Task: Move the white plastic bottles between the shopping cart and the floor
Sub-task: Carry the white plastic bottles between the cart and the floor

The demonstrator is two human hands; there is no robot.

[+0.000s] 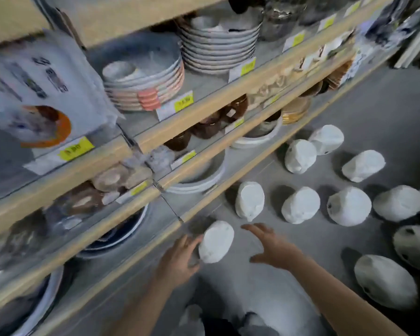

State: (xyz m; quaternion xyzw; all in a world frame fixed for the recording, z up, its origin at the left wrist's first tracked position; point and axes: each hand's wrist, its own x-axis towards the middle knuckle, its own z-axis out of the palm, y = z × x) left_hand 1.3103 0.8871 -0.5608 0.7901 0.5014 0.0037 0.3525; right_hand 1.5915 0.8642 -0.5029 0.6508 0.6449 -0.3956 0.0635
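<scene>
Left hand (pixel 180 257) with fingers spread, fingertips touching the nearest white bottle (pixel 216 241) on the grey floor (pixel 386 105), right hand (pixel 272 248) open wide just beside it, not touching, other white bottles (pixel 301 204) scattered along the shelving (pixel 204 110) stocked with plates (pixel 218 42).

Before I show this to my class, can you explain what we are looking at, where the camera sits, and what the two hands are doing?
There is no machine here: a person wears one camera on the head, looking down at their own arms. The left hand touches the side of the nearest white bottle on the grey floor; whether it has a grip on it is unclear. The right hand is open beside that bottle, apart from it. About ten more white bottles sit on the floor beyond. To the left, shop shelves hold stacked plates and bowls. No shopping cart is in view.
</scene>
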